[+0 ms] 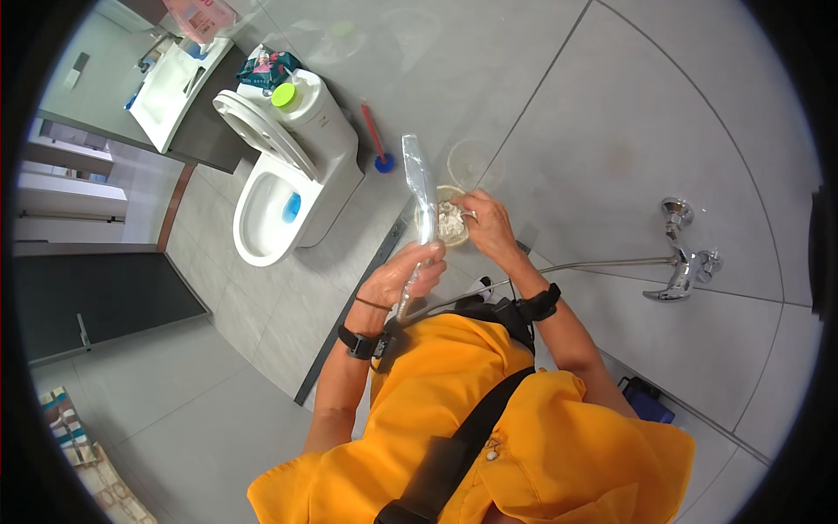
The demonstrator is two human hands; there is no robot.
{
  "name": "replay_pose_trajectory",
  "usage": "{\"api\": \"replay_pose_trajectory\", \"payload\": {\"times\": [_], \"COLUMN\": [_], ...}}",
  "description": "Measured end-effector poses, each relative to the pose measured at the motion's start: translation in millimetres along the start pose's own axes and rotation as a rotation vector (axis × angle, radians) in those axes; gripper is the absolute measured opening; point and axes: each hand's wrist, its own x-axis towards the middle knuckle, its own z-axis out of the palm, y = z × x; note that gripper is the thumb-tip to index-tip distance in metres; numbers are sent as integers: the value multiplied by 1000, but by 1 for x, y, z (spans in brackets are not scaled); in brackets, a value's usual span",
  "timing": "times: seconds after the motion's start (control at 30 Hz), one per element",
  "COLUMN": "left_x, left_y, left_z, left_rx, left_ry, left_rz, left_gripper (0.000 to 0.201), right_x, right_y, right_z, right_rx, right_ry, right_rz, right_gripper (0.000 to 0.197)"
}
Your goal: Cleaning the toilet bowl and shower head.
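Observation:
My left hand (408, 272) is wrapped round the handle of a shiny hand shower (419, 179). Its wide head points up and away from me, and its metal hose (576, 264) curves below both hands to the wall tap. Just right of the shower stands a round pale container (447, 190) with crumpled white material (449, 223) in it. At the container's right side is my right hand (491, 225), its fingers bent in over the rim. What they grip, the rim or the white material, I cannot tell.
A chrome wall tap (681, 266) sits on the right. To the left stands a white toilet (262, 253) with its lid raised; a red-handled brush (375, 140) with a blue end is beside it. A dark floor strip (349, 314) runs left of me. A washbasin (168, 96) is at far left.

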Motion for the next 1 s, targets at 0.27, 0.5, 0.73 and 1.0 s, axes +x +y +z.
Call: {"api": "replay_pose_trajectory", "payload": {"times": [0.27,0.5,0.73,1.0], "left_x": [1,0,-2,0], "left_y": [1,8,17,15], "left_z": [-6,-2,7,-1], "left_rx": [8,-17,98,97], "left_ry": [-26,-10,23,62], "left_rz": [-38,-68,-85,-121], "left_gripper": [22,19,20,14], "right_x": [12,18,13,-2], "right_y": [-33,-82,-86,-78], "right_z": [-18,-10,-12,-11], "right_rx": [69,157,64,89], "right_ry": [-133,144,107,-26], "right_rz": [257,-208,-235,-120], "right_gripper": [20,18,14,5]}}
